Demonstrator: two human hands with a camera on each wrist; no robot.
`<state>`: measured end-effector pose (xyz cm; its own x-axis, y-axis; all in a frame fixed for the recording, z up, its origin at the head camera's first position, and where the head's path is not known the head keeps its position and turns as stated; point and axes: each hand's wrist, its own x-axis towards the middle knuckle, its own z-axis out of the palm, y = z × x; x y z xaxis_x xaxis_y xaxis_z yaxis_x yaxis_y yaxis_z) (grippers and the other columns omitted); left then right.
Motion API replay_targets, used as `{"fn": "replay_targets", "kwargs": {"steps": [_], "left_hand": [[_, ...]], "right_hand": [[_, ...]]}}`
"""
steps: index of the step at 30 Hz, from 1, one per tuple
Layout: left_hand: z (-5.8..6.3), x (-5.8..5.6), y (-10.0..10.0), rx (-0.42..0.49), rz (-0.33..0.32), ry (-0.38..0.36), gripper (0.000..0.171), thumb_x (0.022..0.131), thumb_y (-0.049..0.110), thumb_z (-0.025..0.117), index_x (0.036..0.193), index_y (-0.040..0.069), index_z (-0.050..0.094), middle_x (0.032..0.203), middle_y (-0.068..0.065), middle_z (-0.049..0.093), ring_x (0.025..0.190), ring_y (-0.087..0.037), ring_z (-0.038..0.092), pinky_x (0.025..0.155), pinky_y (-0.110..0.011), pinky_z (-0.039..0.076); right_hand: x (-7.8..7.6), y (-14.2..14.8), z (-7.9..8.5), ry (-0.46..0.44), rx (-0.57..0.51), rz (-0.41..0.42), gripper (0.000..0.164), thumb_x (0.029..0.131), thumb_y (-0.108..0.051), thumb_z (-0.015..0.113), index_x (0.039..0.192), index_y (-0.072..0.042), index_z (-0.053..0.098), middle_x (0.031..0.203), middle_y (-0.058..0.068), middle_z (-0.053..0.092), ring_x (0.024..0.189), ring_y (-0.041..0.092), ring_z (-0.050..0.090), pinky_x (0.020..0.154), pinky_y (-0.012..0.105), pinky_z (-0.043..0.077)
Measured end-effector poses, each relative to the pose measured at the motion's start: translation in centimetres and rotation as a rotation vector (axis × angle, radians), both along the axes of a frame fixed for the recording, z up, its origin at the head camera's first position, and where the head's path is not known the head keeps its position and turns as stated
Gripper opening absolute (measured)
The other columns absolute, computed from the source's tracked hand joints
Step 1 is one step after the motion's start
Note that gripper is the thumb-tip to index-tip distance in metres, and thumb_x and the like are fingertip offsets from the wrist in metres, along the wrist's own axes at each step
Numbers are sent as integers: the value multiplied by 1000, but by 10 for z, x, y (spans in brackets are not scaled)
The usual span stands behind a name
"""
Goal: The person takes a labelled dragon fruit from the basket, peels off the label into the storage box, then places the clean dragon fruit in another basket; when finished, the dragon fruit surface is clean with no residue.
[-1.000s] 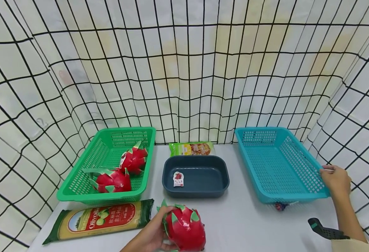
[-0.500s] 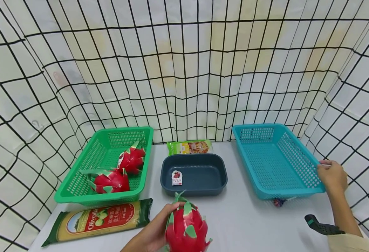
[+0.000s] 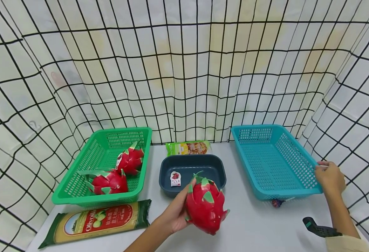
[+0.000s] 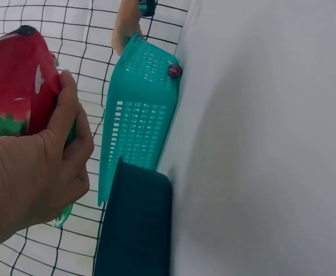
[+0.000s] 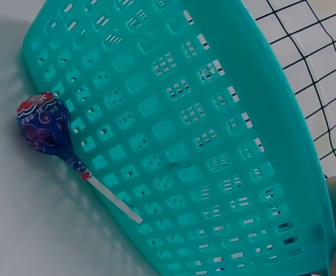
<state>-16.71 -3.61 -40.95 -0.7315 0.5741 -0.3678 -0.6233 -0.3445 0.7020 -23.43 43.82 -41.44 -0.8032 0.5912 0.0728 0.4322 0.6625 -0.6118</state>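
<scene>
Near centre, the left hand point(image 3: 177, 214) is gripping a dragon fruit point(image 3: 206, 206) from one side, so it could slip; farther right, a lollipop point(image 3: 277, 203) is lying beside the blue basket point(image 3: 285, 193) the right hand point(image 3: 330, 177) is holding; tugging could roll it.

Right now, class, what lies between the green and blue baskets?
The head view shows the dark tray, with a small label inside, and a green packet behind it; the left hand holds a dragon fruit in front.
</scene>
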Motion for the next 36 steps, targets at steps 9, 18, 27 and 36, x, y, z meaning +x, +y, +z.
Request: {"fn": "replay_targets", "kwargs": {"steps": [9, 18, 27, 36], "left_hand": [[4, -17, 31, -107, -19, 154, 81, 86, 43, 70, 148, 17, 24, 145, -12, 40, 133, -34, 40, 99, -43, 51], [11, -42, 66, -165, -66, 323, 59, 86, 25, 70, 135, 16, 39, 137, -9, 49, 127, -29, 47, 91, -40, 56], [21, -72, 114, -122, 42, 274, 58, 85, 32, 73, 136, 19, 48, 132, -6, 54, 123, -28, 50, 92, -42, 56], [32, -96, 154, -205, 117, 384, 51, 82, 32, 77, 123, 16, 49, 117, -2, 60, 109, -23, 58, 88, -46, 57]], "right_hand": [[1, -2, -1, 4, 12, 9, 43, 102, -21, 39, 134, 7, 47, 129, 36, 52, 98, 48, 54, 62, 40, 32], [1, -3, -2, 6, 19, 0, 42, 102, -22, 40, 133, 6, 48, 128, 36, 53, 97, 49, 54, 62, 42, 34], [4, -3, -2, -6, 29, -16, 43, 103, -21, 38, 135, 6, 46, 128, 36, 52, 95, 48, 54, 61, 40, 32], [4, -3, -2, -6, 48, -13, 44, 102, -22, 39, 135, 6, 46, 129, 35, 53, 92, 47, 55, 61, 39, 31]]}}
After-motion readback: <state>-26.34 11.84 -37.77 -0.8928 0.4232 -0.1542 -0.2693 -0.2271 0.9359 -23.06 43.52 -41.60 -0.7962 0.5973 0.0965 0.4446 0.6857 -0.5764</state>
